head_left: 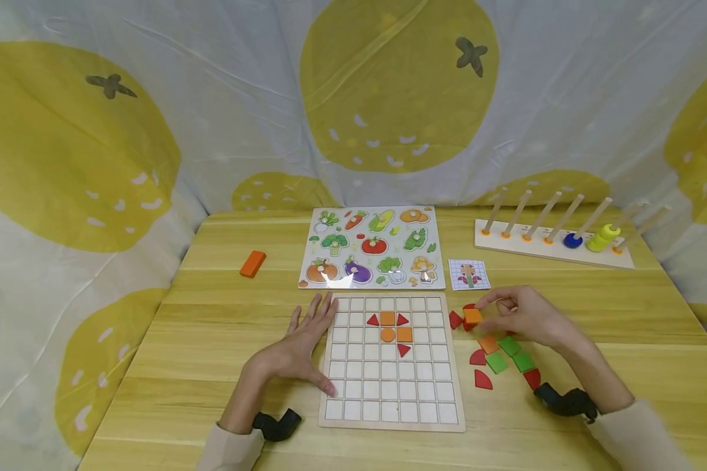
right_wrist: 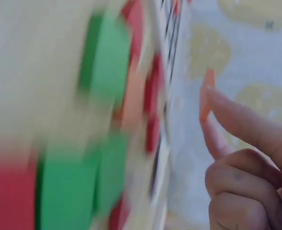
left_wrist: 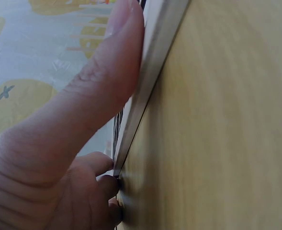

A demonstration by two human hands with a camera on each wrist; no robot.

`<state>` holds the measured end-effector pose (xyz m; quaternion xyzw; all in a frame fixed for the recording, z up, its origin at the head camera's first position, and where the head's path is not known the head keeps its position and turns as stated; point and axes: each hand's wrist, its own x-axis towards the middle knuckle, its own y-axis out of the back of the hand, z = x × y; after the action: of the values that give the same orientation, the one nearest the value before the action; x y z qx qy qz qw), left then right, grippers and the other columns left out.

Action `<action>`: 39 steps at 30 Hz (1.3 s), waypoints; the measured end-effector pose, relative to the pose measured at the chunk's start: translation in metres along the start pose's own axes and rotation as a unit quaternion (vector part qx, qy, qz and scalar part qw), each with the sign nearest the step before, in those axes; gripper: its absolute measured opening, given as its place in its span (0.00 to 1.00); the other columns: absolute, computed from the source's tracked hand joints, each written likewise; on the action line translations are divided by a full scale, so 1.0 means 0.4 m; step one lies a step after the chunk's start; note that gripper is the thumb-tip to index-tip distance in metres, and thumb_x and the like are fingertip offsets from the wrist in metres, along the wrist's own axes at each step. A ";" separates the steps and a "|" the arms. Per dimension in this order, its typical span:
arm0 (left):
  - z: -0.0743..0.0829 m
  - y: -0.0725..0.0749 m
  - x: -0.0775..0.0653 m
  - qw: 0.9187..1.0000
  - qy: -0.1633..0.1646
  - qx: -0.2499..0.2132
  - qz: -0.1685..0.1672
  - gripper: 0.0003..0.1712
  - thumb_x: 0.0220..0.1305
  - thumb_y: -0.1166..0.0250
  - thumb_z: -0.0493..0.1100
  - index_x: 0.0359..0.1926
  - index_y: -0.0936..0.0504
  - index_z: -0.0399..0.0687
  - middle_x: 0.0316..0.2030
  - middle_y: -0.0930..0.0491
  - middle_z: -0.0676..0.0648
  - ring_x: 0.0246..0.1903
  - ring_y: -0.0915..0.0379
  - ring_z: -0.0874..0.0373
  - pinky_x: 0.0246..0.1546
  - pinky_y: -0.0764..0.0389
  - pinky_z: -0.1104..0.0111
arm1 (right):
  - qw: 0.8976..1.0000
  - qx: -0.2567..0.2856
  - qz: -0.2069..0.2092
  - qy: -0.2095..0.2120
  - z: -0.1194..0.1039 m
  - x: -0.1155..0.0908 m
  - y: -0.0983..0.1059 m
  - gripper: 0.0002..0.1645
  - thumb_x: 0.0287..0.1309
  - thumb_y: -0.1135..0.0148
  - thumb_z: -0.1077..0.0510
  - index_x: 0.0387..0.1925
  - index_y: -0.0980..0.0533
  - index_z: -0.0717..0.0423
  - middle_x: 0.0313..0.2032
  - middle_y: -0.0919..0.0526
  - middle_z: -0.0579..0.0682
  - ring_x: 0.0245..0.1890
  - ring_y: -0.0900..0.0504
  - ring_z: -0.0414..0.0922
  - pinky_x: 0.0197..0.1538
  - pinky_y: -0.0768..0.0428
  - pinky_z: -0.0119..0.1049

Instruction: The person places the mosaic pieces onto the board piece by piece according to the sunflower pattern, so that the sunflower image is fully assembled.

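Observation:
A wooden grid board (head_left: 389,379) lies on the table. On it are an orange square (head_left: 387,318), another orange square (head_left: 404,334), an orange circle (head_left: 387,335) and red triangles (head_left: 403,350). My left hand (head_left: 294,353) rests on the board's left edge with fingers spread; in the left wrist view the thumb (left_wrist: 102,76) lies along that edge. Between thumb and index finger, my right hand (head_left: 521,317) pinches an orange square tile (right_wrist: 207,96), raised over the loose pieces right of the board. Below that hand lie green squares (head_left: 523,362) and red quarter-circles (head_left: 483,379).
Behind the board lies a vegetable puzzle (head_left: 371,248), with a small pattern card (head_left: 469,275) to its right. A peg stand (head_left: 554,245) with blue and yellow-green beads is at the back right. An orange block (head_left: 253,263) lies at the left.

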<state>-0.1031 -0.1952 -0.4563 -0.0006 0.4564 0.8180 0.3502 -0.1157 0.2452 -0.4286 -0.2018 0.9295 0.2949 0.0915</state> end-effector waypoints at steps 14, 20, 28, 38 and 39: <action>0.002 0.000 0.001 1.000 0.000 0.007 -0.003 0.90 0.35 0.13 0.62 0.83 0.69 0.44 0.83 0.79 0.42 0.82 0.87 0.42 0.78 0.80 0.37 | 0.999 0.009 -0.041 0.016 -0.151 0.063 -0.237 0.15 0.48 0.18 0.58 0.38 0.16 0.52 0.15 0.40 0.42 0.16 0.42 0.40 0.23 0.44 0.29; 0.002 0.001 0.003 1.000 0.003 0.009 -0.003 0.90 0.35 0.13 0.62 0.83 0.69 0.44 0.83 0.79 0.43 0.82 0.87 0.42 0.78 0.80 0.38 | 0.999 -0.012 -0.041 0.029 -0.162 0.080 -0.277 0.14 0.45 0.17 0.60 0.33 0.16 0.54 0.15 0.37 0.43 0.17 0.38 0.41 0.24 0.41 0.29; -0.002 -0.001 -0.003 1.000 0.001 0.009 -0.002 0.90 0.36 0.14 0.63 0.83 0.70 0.44 0.83 0.79 0.42 0.82 0.87 0.41 0.78 0.80 0.37 | 0.999 -0.004 -0.036 0.036 -0.164 0.085 -0.291 0.14 0.45 0.16 0.60 0.35 0.12 0.52 0.17 0.35 0.43 0.19 0.38 0.41 0.23 0.45 0.28; -0.002 -0.005 -0.002 1.000 -0.003 0.002 0.004 0.90 0.35 0.13 0.61 0.83 0.68 0.42 0.83 0.78 0.42 0.82 0.86 0.40 0.78 0.80 0.37 | 0.998 -0.025 -0.036 0.052 -0.162 0.095 -0.297 0.11 0.47 0.17 0.61 0.36 0.09 0.52 0.20 0.25 0.42 0.21 0.37 0.41 0.24 0.44 0.27; -0.001 -0.005 -0.002 1.000 -0.003 0.002 0.004 0.90 0.35 0.13 0.61 0.83 0.68 0.43 0.83 0.78 0.42 0.82 0.86 0.40 0.78 0.80 0.37 | 0.998 -0.031 -0.033 0.052 -0.163 0.097 -0.298 0.11 0.46 0.17 0.61 0.36 0.09 0.51 0.23 0.21 0.42 0.22 0.36 0.41 0.24 0.43 0.27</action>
<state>-0.1016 -0.1953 -0.4579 0.0044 0.4571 0.8184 0.3484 -0.1027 0.1057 -0.4479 -0.2501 0.9162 0.3098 0.0461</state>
